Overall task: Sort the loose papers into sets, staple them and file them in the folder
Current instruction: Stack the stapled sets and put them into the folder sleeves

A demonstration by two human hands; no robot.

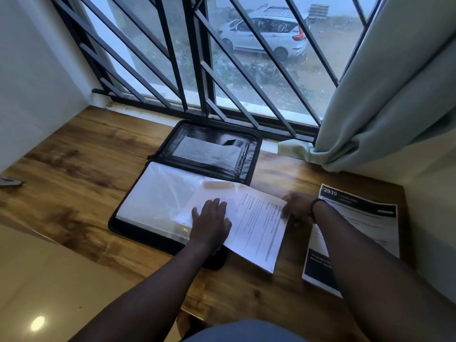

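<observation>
My left hand [211, 219] lies flat, fingers straight, on the paper set [249, 225]; my right hand [297, 208] pinches its outer edge over the open folder [158, 206] mid-desk. Best fed square into the clear sleeve [158, 193]. Staple unseen; print blurred; more papers [362, 218] by the right edge, partly under my arm

a room in a home, wood-grain counter [74, 154] set against a barred window [197, 58], pale curtain [382, 95] drawn aside, glossy tiled floor [37, 292], parked car [266, 37] on bare ground outside
</observation>
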